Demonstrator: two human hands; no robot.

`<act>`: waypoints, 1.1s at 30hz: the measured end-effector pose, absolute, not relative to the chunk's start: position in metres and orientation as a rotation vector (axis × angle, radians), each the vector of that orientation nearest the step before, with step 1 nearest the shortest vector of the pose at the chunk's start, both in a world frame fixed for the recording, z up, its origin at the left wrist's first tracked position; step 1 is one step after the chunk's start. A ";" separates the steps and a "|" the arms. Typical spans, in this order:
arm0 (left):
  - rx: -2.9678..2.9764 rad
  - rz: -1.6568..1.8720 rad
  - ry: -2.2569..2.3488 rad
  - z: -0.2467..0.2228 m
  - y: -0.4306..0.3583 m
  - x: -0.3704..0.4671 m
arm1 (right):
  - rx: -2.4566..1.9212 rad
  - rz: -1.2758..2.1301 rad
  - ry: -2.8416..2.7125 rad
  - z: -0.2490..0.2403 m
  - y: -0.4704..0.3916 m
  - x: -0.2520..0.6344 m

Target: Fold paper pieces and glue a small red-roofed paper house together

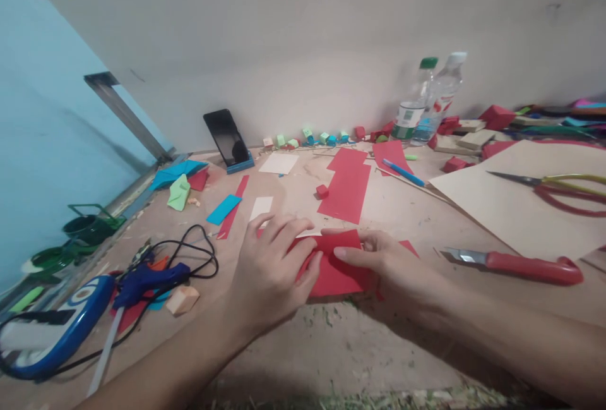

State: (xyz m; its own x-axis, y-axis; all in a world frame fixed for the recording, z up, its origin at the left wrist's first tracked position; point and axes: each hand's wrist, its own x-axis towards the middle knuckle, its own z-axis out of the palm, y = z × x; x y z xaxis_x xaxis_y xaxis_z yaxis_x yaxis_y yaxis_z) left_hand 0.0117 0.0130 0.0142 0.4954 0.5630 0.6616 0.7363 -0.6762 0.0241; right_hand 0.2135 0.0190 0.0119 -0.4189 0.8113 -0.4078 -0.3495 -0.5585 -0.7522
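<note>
Plain red paper sheet [337, 278]: matte, straight-edged, partly covered by fingers; between both hands at the near middle of the light-brown tabletop [402, 211].
Right hand [386, 258]: clamped on the sheet, thumb above, fingers behind.
Left hand [277, 261]: over the sheet's left part; cannot tell whether it pinches.
Green-capped clear plastic bottle [409, 113]: white-and-green label, print unreadable.
Open room: bare tabletop beyond the right hand; red-handled steel knife [530, 268] limits the right.

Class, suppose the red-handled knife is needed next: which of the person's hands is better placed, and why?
Probably the right hand: the red-handled knife lies on that side, farther from the left hand. The right would first need to release the red paper.
</note>
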 end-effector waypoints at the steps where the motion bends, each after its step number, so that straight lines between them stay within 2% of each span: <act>1: -2.463 -0.955 -1.084 0.014 0.013 0.012 | -0.991 2.049 -0.737 0.012 0.018 0.213; 18: -2.680 -1.231 -1.199 0.012 0.011 0.007 | -1.085 2.004 -0.673 0.014 0.023 0.214; 25: -2.653 -1.163 -1.243 0.016 0.007 0.012 | -0.964 1.927 -0.690 0.012 0.021 0.214; 33: -2.650 -1.267 -1.434 0.007 0.009 0.016 | -0.930 1.924 -0.789 0.002 0.020 0.215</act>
